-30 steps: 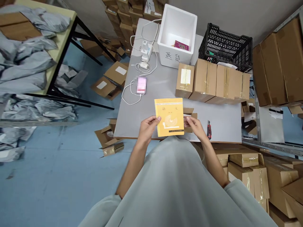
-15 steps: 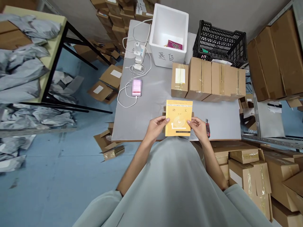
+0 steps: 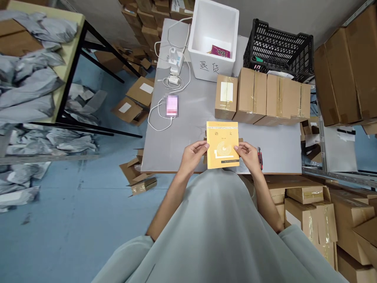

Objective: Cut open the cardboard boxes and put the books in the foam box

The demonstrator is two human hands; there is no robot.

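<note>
A yellow book (image 3: 223,135) with Chinese lettering and white curved lines on its cover faces me above the table's near edge. My left hand (image 3: 193,156) pinches its left side, thumb near the cover's edge. On the opposite side my right hand (image 3: 248,155) grips the book between thumb and fingers. Behind the book, a small brown cardboard piece (image 3: 205,156) shows at both sides, mostly hidden. Just right of my right hand lies a red and black utility knife (image 3: 260,158) on the grey table (image 3: 182,133).
A white foam box (image 3: 203,67) holding a purple book (image 3: 220,52) stands at the back. Beside it are a black crate (image 3: 282,43) and a row of taped cartons (image 3: 250,96). A phone (image 3: 172,106) with white cables lies left. More cartons (image 3: 309,220) crowd my right.
The view has shifted slightly, so the table's things sit a little higher and further right. Both hands keep hold of the yellow book, which is tilted slightly differently.
</note>
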